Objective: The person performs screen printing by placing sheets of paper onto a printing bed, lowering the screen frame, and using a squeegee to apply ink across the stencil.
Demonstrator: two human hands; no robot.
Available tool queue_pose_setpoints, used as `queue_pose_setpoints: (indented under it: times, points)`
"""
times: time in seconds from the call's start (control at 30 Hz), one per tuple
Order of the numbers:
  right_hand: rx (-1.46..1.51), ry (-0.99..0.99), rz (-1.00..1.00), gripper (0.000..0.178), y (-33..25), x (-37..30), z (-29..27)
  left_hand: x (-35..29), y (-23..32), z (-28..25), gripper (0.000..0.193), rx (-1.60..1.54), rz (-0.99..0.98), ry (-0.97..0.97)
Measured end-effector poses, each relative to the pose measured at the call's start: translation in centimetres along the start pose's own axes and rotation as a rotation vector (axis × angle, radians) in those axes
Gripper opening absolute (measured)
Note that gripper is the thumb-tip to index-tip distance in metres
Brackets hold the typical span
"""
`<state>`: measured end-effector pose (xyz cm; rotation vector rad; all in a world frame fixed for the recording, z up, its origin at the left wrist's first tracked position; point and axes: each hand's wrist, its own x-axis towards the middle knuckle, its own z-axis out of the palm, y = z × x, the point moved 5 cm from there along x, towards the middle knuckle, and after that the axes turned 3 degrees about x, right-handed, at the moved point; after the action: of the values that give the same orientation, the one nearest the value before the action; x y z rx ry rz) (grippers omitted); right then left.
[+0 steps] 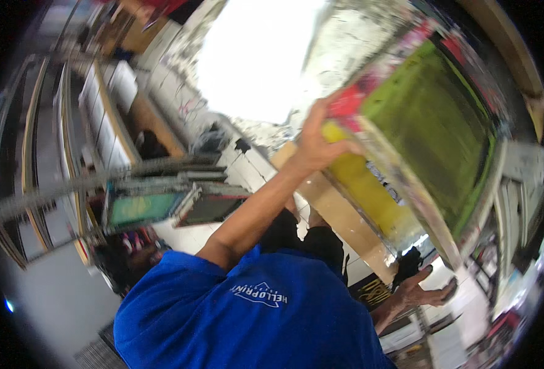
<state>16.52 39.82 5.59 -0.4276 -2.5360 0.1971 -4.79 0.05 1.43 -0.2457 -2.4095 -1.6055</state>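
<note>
A screen printing frame point(407, 187) with pale wooden sides and green mesh point(435, 126) stands tilted at the right. My left hand point(318, 144) is closed at its left corner, thumb along the near side and fingers reaching up beside a red patch. Below the frame's opposite near corner is my right hand point(416, 292), palm up, fingers apart and holding nothing. Dark stains show on its fingertips. A crumpled black piece point(409, 263) lies close beside it. Under the frame runs a yellow panel point(361, 190), partly hidden by it.
A brown board point(340, 227) edges the worktable near my legs. A large white sheet point(253, 58) covers the stained far surface. At left, a rack holds several upright frames point(66, 123); another with green mesh point(143, 207) lies below. A person's hand point(144, 13) shows far left.
</note>
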Motion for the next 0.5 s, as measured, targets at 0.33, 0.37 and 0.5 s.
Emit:
queue_pose_setpoints:
  times: [0.33,0.37,0.5]
  points:
    - [-0.445,0.476,-0.496,0.107,-6.5,13.4,1.8,-4.5,4.8,-5.9,0.115,-0.085,0.324,0.423]
    - [-0.522,0.467,-0.457,0.107,-5.7,14.5,1.4,-7.8,3.5,-7.0,0.093,-0.134,0.275,0.524]
    - [-0.652,0.476,-0.494,0.103,-4.1,15.7,1.0,-21.7,-8.8,-7.7,0.034,-0.233,-0.184,0.823]
